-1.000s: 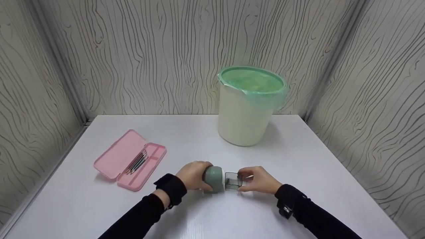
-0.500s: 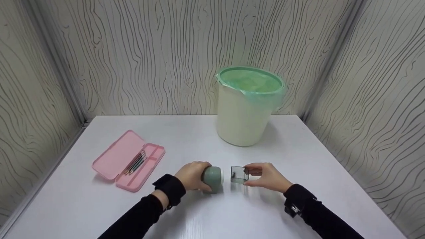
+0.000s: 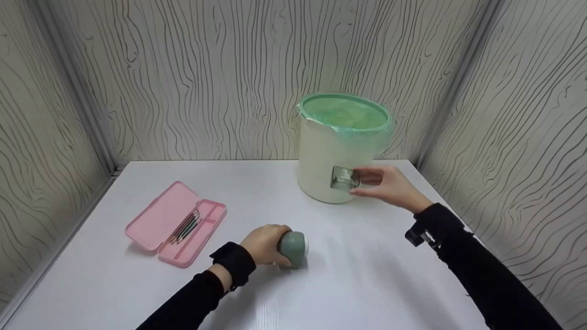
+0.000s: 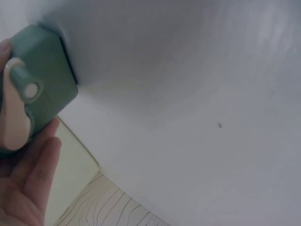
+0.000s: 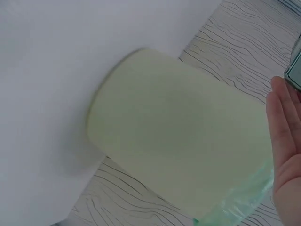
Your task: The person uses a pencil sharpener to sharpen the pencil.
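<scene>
1. Head view: the right hand (image 3: 390, 185) pinches a small clear drawer (image 3: 343, 178) between thumb and fingertips and holds it in the air in front of the cream bin (image 3: 337, 146), below the rim.
2. The left hand (image 3: 263, 244) is curled round a green pencil sharpener (image 3: 293, 248) that lies on the white tabletop (image 3: 367, 275). In the left wrist view the crank of the pencil sharpener (image 4: 40, 89) sits against the palm.
3. To do this step well, I judge that the clear drawer should stay level until it is over the green bag (image 3: 345, 112) that lines the bin, and only then be tipped, so that nothing falls on the tabletop.
4. The left hand would do best to keep the pencil sharpener from rolling.
5. Count: one bin, one bag, one pencil sharpener, one clear drawer, one open pink case (image 3: 176, 223).
6. The pencils (image 3: 186, 225) in the case lie bunched; I cannot tell how many.
</scene>
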A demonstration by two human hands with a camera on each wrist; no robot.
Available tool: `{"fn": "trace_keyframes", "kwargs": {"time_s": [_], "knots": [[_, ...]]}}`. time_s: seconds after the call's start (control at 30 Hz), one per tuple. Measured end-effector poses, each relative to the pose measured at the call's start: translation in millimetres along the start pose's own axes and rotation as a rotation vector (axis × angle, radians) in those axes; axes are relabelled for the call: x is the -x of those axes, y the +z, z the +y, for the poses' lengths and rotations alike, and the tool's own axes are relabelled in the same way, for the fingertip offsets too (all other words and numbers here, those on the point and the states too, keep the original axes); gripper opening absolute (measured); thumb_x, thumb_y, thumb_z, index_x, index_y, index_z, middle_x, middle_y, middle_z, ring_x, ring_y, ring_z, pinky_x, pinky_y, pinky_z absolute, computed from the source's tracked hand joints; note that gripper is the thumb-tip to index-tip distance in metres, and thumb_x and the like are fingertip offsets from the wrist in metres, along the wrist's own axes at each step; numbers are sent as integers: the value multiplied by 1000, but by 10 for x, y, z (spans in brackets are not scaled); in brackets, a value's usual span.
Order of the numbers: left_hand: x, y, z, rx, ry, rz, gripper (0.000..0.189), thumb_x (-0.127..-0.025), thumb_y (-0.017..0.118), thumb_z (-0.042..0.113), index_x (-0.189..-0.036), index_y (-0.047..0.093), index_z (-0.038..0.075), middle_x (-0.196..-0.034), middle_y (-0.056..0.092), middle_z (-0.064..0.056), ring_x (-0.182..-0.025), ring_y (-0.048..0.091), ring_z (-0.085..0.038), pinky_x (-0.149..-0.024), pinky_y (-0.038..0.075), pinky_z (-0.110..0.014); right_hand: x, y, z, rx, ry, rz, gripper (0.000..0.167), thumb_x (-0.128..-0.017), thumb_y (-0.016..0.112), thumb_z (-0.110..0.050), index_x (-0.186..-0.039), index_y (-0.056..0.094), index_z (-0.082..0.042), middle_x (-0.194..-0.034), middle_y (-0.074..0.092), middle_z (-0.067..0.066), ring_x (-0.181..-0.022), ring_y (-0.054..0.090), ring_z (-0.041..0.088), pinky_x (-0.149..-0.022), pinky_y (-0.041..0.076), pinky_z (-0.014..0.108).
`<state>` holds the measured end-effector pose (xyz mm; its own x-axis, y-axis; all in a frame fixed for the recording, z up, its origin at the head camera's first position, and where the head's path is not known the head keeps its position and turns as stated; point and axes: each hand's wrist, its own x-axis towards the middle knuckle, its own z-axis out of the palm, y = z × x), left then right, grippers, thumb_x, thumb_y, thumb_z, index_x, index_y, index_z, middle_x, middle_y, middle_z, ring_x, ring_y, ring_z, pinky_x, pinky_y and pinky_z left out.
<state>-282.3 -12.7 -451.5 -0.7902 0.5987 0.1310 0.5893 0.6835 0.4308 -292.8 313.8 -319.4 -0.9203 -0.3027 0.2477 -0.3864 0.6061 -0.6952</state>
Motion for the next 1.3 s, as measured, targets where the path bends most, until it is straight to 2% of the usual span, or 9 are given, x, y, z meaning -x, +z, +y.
{"fn": "trace_keyframes", "kwargs": {"time_s": [0.13,0.2,0.3,0.47,0.63,0.77,0.93,1.1,1.3], "knots": [[-4,-6,-1,7,-4,0,63,-72,95,28,-124,66,8,-117,75,-10,-105,71,-24,-94,58,-41,-203,-303,-222,44,37,61,59,-86,84,-25,-134,63,3,-125,72,24,-98,72,-1,-84,55,10],[-3,-6,1,9,-3,1,62,-71,95,28,-123,67,8,-116,75,-10,-105,71,-24,-94,59,-41,-288,-433,-301,78,52,94,61,-88,82,-30,-136,62,2,-126,72,24,-95,69,-7,-82,55,9],[1,-2,8,15,-6,-2,62,-71,95,28,-123,67,8,-116,75,-10,-104,71,-24,-93,59,-41,-409,-589,-379,132,89,164,66,-89,80,-38,-138,60,2,-127,71,24,-101,74,4,-84,57,14],[10,-7,13,17,-17,1,62,-70,95,28,-122,67,8,-115,75,-10,-104,71,-24,-93,59,-41,-617,-750,-431,243,147,278,65,-92,76,-37,-139,58,5,-131,67,28,-121,68,37,-101,56,44],[9,-19,20,20,-8,-1,61,-70,95,27,-122,67,8,-115,75,-9,-102,72,-22,-91,59,-39,-795,-804,-428,395,170,326,59,-92,75,-27,-133,58,13,-128,63,35,-114,62,46,-102,50,56],[2,-21,20,25,-9,-9,62,-71,95,27,-122,67,8,-115,75,-9,-102,71,-22,-91,59,-38,-916,-778,-401,591,171,352,51,-91,75,-24,-122,60,15,-114,66,36,-95,64,46,-87,54,55],[4,-10,0,3,6,-3,61,-72,95,29,-122,67,8,-115,75,-8,-102,71,-21,-91,59,-37,-1058,-690,-340,891,77,360,28,-89,76,-13,-95,61,10,-84,64,28,-71,61,39,-64,51,49],[-2,-5,-10,-2,8,-9,63,-72,94,30,-124,66,8,-116,75,-8,-103,71,-21,-92,58,-36,-1180,-619,-296,1164,-100,329,20,-93,65,4,-109,64,16,-100,69,32,-85,70,43,-73,60,51],[-8,-15,-17,-3,0,-4,62,-72,95,29,-124,67,9,-115,75,-7,-103,70,-20,-92,58,-36,-1287,-576,-287,1520,-339,307,24,-96,58,12,-119,65,14,-111,70,27,-103,71,36,-90,61,40]]}}
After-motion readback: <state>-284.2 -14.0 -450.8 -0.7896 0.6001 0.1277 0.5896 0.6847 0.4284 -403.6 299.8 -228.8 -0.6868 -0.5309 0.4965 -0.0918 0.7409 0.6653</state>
